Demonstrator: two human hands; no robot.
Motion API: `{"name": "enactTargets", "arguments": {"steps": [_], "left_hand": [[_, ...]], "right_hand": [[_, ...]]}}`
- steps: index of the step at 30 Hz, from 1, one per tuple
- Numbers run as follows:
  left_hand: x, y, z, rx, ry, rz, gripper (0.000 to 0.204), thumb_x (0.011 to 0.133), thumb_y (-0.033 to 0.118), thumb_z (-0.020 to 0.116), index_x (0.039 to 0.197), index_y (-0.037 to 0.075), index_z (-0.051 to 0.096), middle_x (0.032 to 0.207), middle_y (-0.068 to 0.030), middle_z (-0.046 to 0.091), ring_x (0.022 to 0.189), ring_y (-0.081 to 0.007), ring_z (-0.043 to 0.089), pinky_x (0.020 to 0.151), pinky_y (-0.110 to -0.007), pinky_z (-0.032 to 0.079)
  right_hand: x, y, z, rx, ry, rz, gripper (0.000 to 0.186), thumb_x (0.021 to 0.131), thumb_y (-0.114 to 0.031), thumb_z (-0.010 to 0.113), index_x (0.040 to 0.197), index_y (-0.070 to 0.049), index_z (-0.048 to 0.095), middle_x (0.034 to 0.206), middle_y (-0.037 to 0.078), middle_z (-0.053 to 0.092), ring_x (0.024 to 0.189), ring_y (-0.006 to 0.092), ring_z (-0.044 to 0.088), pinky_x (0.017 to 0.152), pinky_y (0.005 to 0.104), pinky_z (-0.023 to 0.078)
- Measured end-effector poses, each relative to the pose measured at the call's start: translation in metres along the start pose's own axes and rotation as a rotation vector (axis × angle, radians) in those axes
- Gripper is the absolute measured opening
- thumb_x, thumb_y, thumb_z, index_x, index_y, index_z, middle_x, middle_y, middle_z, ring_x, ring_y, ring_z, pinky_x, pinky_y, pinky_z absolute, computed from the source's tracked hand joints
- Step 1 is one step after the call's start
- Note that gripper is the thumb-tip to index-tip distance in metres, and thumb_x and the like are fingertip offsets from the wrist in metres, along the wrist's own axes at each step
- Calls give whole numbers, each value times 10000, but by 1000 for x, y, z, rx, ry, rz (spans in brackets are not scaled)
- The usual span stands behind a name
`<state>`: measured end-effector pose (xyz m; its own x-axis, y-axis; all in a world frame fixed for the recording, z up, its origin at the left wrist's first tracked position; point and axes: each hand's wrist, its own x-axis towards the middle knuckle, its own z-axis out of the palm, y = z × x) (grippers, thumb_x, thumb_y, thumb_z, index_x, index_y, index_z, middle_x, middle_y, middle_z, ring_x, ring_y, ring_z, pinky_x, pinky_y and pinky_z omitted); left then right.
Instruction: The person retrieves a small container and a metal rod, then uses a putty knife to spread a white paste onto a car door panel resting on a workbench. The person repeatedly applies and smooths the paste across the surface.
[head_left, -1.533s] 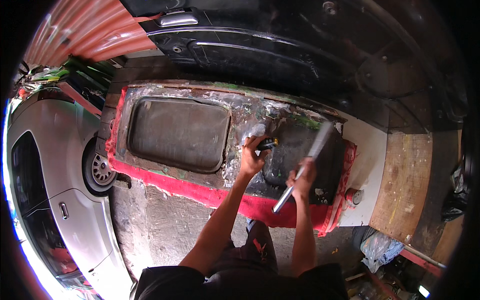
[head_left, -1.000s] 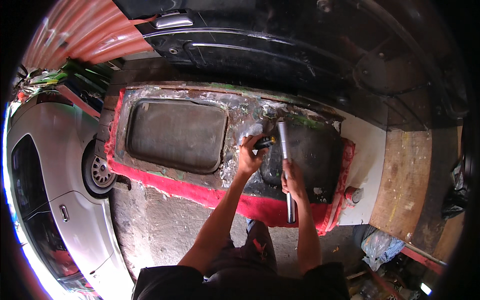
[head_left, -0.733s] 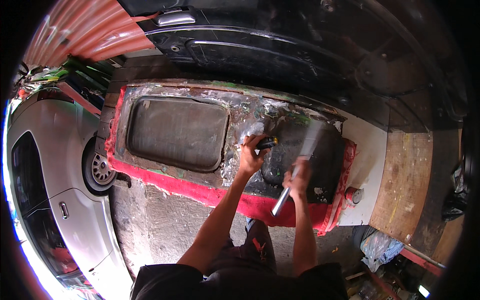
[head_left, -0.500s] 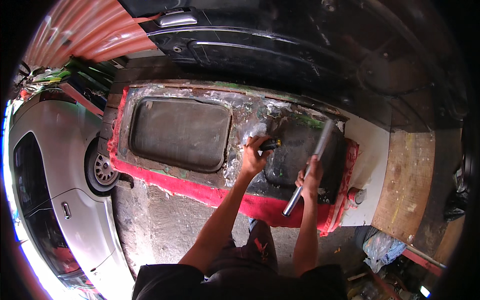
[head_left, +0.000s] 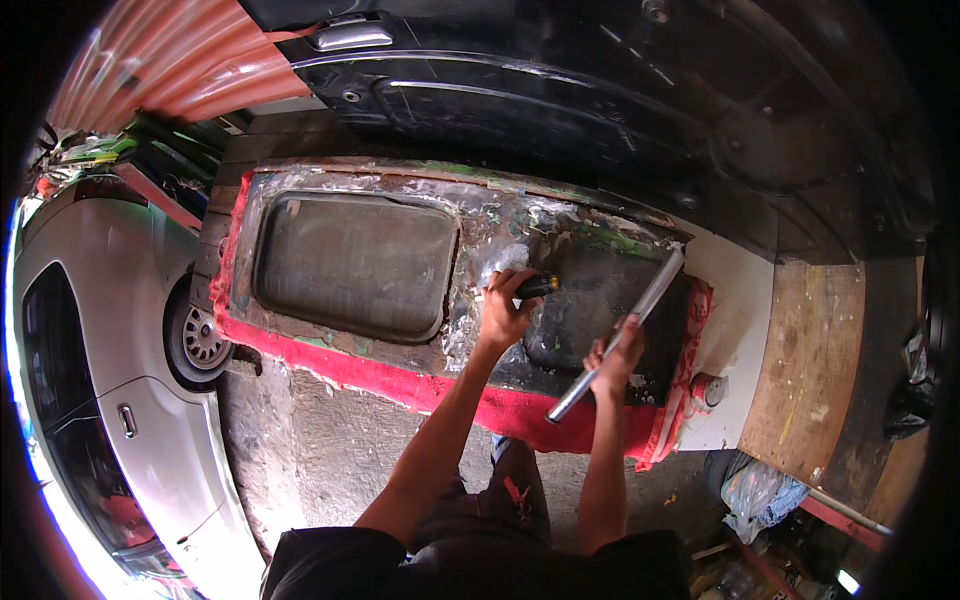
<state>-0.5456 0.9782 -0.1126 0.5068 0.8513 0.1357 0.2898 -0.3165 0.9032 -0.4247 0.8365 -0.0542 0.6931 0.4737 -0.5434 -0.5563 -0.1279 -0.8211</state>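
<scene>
My left hand (head_left: 508,306) is closed around a black-handled tool (head_left: 538,287) with a yellow band, perhaps a screwdriver or chisel; its handle points right, and its working end is mostly hidden by my fingers. It is over the scraped, pale patch (head_left: 503,258) of a worn dark vehicle panel (head_left: 590,310). My right hand (head_left: 618,358) grips a shiny metal pipe (head_left: 655,290) near its lower part. The pipe slants, its upper end by the panel's far right corner and its lower end over the red cloth (head_left: 520,418) under the panel.
A rounded rectangular recess (head_left: 355,265) fills the panel's left part. Behind it stands a dark vehicle body (head_left: 560,100). A silver car (head_left: 150,330) is on the left. A small can (head_left: 709,391), a wooden board (head_left: 808,360) and plastic bags (head_left: 755,500) lie to the right.
The pipe in my right hand has shifted, its upper end swinging right and its lower end left. My left hand stays at the same patch, its tool still held.
</scene>
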Motion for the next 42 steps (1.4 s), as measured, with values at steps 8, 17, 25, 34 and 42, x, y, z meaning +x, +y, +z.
{"name": "enactTargets", "arguments": {"steps": [8,17,25,34,42], "left_hand": [[-4,-5,2,31,-7,10,487,660,55,765,1127,139,655,1002,-70,632,977,-305,541,818,-449,374],[0,-1,0,16,-8,6,495,654,77,785,1128,141,655,984,-62,621,974,-302,538,813,-442,373],[-8,8,-1,41,-58,32,516,640,38,777,1137,110,654,1005,-69,637,980,-294,547,864,-425,389],[-8,2,-11,-48,-122,86,490,651,9,771,1122,70,655,977,-105,656,922,-302,576,842,-386,457],[-7,-2,-17,-93,-143,103,507,653,24,789,1139,65,650,950,-99,654,907,-292,573,838,-385,454]], "right_hand": [[-2,0,-8,-41,-19,73,421,948,-565,485,906,-153,412,529,-5,375,334,89,306,309,252,259],[-2,23,-9,-276,-279,205,371,974,-521,468,906,-160,419,509,-14,368,331,83,328,302,249,265],[-10,-11,-19,-92,-118,23,412,968,-543,473,872,-146,416,501,-15,365,326,66,300,305,235,227],[-27,8,-12,-128,-148,59,436,953,-579,469,901,-148,437,508,-16,376,322,71,307,308,235,236],[-26,19,-4,108,-47,-23,421,946,-584,478,929,-165,446,507,-15,350,324,87,312,311,236,233]]}}
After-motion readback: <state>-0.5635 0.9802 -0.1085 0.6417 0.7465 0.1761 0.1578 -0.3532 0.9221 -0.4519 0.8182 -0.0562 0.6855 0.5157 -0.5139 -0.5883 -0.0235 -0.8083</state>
